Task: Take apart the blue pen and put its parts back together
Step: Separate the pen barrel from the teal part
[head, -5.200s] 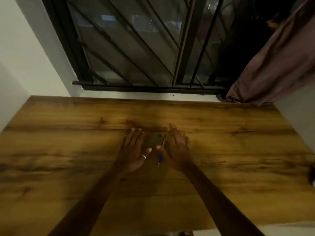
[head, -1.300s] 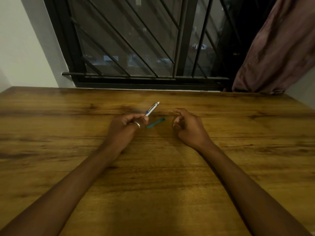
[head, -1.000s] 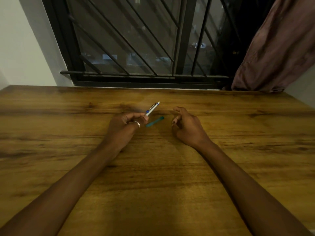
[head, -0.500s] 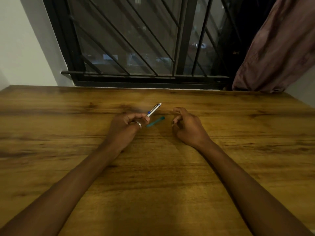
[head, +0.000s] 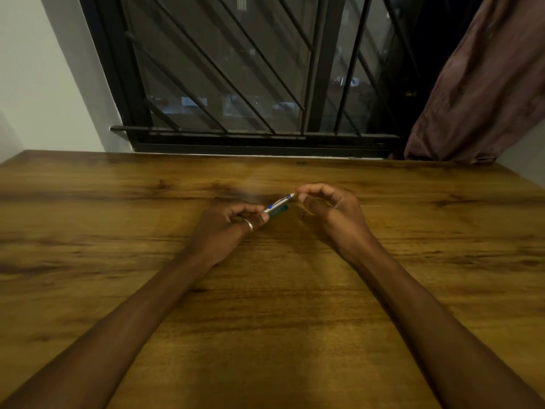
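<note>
Left hand (head: pixel 225 228): fingers curled round the near end of the blue pen (head: pixel 278 203), thumb on top, gripping it. That end of the barrel was hidden inside the fist. A plain ring (head: pixel 249 225) sat on one finger; which finger was hard to tell.

Right hand (head: pixel 331 214): fingers curled, thumb and forefinger closed on the pen's far tip, pinching it. A small dark speck under its curled fingers was too small to identify.

The pen was held just above the wooden table (head: pixel 265 305), near its middle, slanting up and away to the right between the two hands. Silvery barrel with blue marks, slightly blurred; nothing on it could be read.

A teal piece (head: pixel 280 210) lay directly beneath the pen, partly covered by it. Whether it touched the pen could not be told, nor what it was.

Both forearms were bare and ran out of the bottom edge of the view.

Beyond the table's far edge: a dark window grille (head: pixel 236 84) with slanted bars, a brownish curtain (head: pixel 483 93) bunched at the right and cut off by the frame, and a pale wall (head: pixel 38 78) at the left
</note>
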